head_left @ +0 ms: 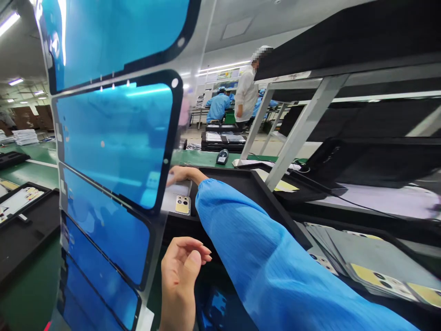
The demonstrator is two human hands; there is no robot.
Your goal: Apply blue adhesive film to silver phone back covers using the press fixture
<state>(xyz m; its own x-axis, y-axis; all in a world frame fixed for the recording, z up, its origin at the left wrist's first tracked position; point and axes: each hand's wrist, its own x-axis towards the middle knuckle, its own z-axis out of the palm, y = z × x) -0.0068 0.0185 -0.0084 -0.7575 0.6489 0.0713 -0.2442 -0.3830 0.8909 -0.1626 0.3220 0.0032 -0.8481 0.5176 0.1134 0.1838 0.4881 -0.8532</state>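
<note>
A tall clear sheet with blue, black-bordered panels (pixel 115 142) hangs upright across the left half of the view. Behind its right edge, my right hand (pixel 181 174) reaches down at pale phone back covers with a gold camera patch (pixel 183 204) in a black tray (pixel 227 177). Its fingertips are blurred and partly covered by the sheet, so I cannot tell whether it grips a cover. Lower down, my left hand (pixel 182 271) is raised beside the sheet's edge, fingers loosely curled and thumb apart from them, holding nothing. My right arm wears a blue sleeve.
Stacked gold-and-grey covers (pixel 372 271) lie at the lower right under a metal-framed black shelf (pixel 299 124). Another black tray (pixel 27 230) sits at the left. A dark scanner-like device (pixel 222 156) rests on the green bench. Beyond are people, one standing in white (pixel 246 94).
</note>
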